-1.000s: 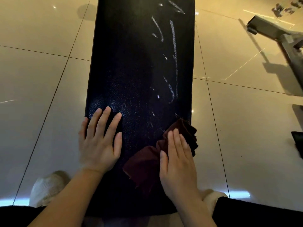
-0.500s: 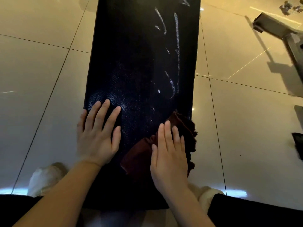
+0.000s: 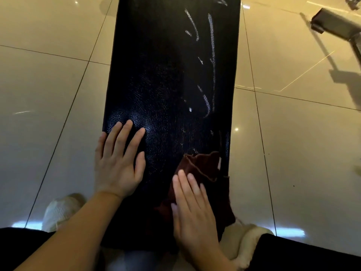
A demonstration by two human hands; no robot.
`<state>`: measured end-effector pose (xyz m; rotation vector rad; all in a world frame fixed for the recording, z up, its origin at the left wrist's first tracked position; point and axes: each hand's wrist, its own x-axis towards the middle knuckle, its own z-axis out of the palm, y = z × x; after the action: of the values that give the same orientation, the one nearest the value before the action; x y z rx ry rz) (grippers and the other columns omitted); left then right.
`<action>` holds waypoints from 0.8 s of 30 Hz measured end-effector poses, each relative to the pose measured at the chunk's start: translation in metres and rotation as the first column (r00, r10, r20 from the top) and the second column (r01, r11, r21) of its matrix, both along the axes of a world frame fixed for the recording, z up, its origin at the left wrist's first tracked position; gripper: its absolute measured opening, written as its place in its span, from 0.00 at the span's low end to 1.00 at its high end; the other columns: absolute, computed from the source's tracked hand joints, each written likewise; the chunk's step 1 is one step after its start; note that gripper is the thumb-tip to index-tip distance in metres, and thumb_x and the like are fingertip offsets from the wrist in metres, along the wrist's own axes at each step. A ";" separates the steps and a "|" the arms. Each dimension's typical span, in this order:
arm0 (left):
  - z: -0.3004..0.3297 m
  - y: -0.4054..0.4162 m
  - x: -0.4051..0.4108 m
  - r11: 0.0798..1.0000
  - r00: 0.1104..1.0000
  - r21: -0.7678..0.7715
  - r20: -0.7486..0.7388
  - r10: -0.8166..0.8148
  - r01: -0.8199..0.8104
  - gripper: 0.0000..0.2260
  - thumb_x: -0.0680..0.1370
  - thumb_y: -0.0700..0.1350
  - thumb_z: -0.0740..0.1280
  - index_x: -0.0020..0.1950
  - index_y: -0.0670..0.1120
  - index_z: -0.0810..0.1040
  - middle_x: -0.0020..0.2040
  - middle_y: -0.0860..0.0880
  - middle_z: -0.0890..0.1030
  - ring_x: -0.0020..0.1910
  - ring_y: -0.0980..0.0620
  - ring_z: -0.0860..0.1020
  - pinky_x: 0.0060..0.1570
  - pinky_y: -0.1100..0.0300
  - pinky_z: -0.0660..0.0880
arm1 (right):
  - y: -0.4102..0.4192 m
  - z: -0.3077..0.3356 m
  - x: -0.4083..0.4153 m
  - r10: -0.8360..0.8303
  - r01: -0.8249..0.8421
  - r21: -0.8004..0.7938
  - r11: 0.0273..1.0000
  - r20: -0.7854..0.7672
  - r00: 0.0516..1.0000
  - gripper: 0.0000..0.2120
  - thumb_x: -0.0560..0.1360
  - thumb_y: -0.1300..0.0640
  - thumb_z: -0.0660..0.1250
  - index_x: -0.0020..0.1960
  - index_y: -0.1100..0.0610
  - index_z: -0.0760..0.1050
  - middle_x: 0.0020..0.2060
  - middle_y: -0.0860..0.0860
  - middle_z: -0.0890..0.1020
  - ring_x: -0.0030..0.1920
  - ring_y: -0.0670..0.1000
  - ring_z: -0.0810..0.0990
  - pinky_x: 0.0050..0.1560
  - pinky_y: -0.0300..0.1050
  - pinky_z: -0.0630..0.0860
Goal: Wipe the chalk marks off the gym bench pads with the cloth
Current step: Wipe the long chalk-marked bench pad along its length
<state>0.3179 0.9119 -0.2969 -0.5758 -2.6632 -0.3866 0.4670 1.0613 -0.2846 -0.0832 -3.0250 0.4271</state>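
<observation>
A long black leather bench pad (image 3: 156,79) runs away from me down the middle of the view. White chalk marks (image 3: 212,55) streak its right half, from the far end down to mid-pad. My left hand (image 3: 119,163) lies flat on the pad's near left side, fingers straight and spread. My right hand (image 3: 193,208) presses flat on a dark red cloth (image 3: 203,165) at the near right edge of the pad. The cloth bunches up beyond my fingertips and hangs partly over the pad's right edge.
Glossy beige floor tiles (image 3: 48,94) lie on both sides of the bench. A grey metal frame of gym equipment (image 3: 340,26) stands at the far right. My white shoes (image 3: 60,210) and dark trousers show at the bottom.
My right hand has slid the cloth back toward me along the pad's right edge. My left hand stays flat in place.
</observation>
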 end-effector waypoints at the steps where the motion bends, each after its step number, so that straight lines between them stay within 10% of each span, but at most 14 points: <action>1: 0.000 0.000 0.000 1.000 1.000 0.000 -0.001 -0.002 0.002 0.23 0.77 0.51 0.56 0.72 0.48 0.68 0.73 0.43 0.67 0.73 0.43 0.63 0.71 0.44 0.57 | -0.001 -0.001 -0.004 -0.021 0.021 -0.004 1.000 0.000 1.000 0.27 0.79 0.52 0.54 0.77 0.55 0.58 0.77 0.49 0.59 0.78 0.50 0.55 0.75 0.49 0.53; 8: -0.001 -0.001 0.000 1.000 1.000 -0.007 0.001 -0.012 0.012 0.23 0.79 0.51 0.55 0.73 0.49 0.67 0.74 0.43 0.67 0.74 0.44 0.62 0.73 0.46 0.55 | 0.019 0.023 -0.117 -0.062 0.064 0.031 0.997 -0.068 0.996 0.26 0.82 0.50 0.49 0.78 0.56 0.56 0.78 0.51 0.59 0.78 0.51 0.53 0.77 0.49 0.45; 17: -0.001 -0.001 0.000 1.000 1.000 -0.015 -0.007 -0.006 0.006 0.23 0.77 0.50 0.57 0.72 0.49 0.68 0.73 0.43 0.67 0.73 0.44 0.62 0.73 0.47 0.53 | -0.012 -0.019 0.030 -0.260 0.262 0.093 0.961 -0.033 0.965 0.25 0.82 0.48 0.51 0.76 0.57 0.60 0.75 0.53 0.63 0.74 0.55 0.64 0.74 0.53 0.55; 24: 0.000 0.000 0.001 1.000 1.000 0.006 -0.003 -0.002 0.002 0.23 0.78 0.50 0.57 0.73 0.49 0.67 0.74 0.44 0.67 0.74 0.44 0.61 0.73 0.48 0.52 | 0.020 0.003 -0.063 -0.332 0.338 0.045 0.940 -0.105 0.937 0.29 0.80 0.47 0.51 0.78 0.57 0.57 0.77 0.54 0.60 0.77 0.54 0.56 0.76 0.53 0.47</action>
<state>0.3191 0.9115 -0.2972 -0.5768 -2.6580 -0.3932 0.4036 1.0814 -0.2821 -0.5482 -2.8454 0.2951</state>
